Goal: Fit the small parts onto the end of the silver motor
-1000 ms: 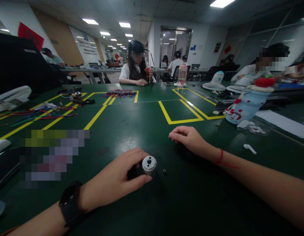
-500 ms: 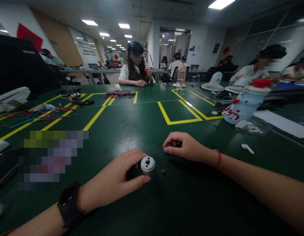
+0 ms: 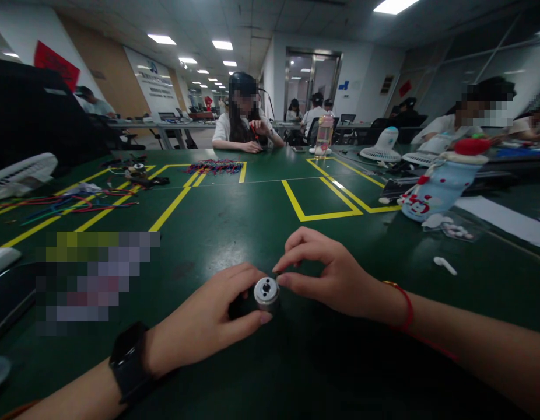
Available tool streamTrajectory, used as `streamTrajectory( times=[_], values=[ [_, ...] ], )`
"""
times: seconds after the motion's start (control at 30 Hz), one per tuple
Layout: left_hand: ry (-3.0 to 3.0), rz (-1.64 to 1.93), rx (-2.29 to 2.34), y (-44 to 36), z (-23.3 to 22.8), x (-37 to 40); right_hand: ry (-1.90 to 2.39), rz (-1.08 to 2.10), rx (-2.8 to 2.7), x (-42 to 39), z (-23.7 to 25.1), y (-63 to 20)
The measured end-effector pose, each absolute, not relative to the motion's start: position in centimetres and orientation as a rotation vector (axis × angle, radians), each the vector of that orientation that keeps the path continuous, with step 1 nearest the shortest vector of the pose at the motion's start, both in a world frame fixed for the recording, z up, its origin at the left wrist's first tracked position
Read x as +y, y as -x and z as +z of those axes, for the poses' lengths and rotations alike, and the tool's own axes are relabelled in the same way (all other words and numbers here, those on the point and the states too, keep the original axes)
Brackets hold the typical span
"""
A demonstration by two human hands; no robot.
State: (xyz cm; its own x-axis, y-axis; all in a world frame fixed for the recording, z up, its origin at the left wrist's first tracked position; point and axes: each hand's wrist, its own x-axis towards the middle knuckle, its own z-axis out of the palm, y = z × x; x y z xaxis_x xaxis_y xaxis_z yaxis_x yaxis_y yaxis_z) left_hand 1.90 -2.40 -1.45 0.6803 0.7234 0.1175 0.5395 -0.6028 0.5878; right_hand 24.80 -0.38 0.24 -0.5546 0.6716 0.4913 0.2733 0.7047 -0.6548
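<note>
A small silver cylindrical motor (image 3: 266, 296) stands upright on the green table, its round end face with dark holes turned up. My left hand (image 3: 217, 306) is closed round its side, thumb in front and fingers behind. Just right of the motor's top edge, my right hand (image 3: 325, 269) pinches thumb and forefinger together. Between those fingertips shows a tiny dark metal part (image 3: 277, 273), mostly covered by the fingers.
A blue bottle with a red top (image 3: 445, 181) stands to the right, near a white earbud (image 3: 445, 265). Loose coloured wires (image 3: 90, 201) lie at left, with a wire bundle (image 3: 217, 167) farther back. A person (image 3: 244, 116) sits across the table.
My right hand has come left and down to the motor's edge, its fingers now pinched. The small round part that lay beside the motor is gone from the table. My left hand keeps its hold.
</note>
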Motion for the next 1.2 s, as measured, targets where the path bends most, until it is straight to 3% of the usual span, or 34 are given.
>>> streamTrajectory(
  times=[0.6,0.9,1.2],
  values=[
    [-2.396,0.496,0.965,-1.6,-1.0,-2.7,0.787,0.702,-2.194,-1.5,1.5,-23.7],
    [-2.348,0.493,0.951,-1.9,-1.2,-2.1,1.177,0.879,-1.577,5.4,-2.7,-28.3],
    [-2.33,0.475,0.951,-2.1,-1.7,-1.8,1.198,0.918,-1.629,5.5,-3.6,-28.3]
  ],
)
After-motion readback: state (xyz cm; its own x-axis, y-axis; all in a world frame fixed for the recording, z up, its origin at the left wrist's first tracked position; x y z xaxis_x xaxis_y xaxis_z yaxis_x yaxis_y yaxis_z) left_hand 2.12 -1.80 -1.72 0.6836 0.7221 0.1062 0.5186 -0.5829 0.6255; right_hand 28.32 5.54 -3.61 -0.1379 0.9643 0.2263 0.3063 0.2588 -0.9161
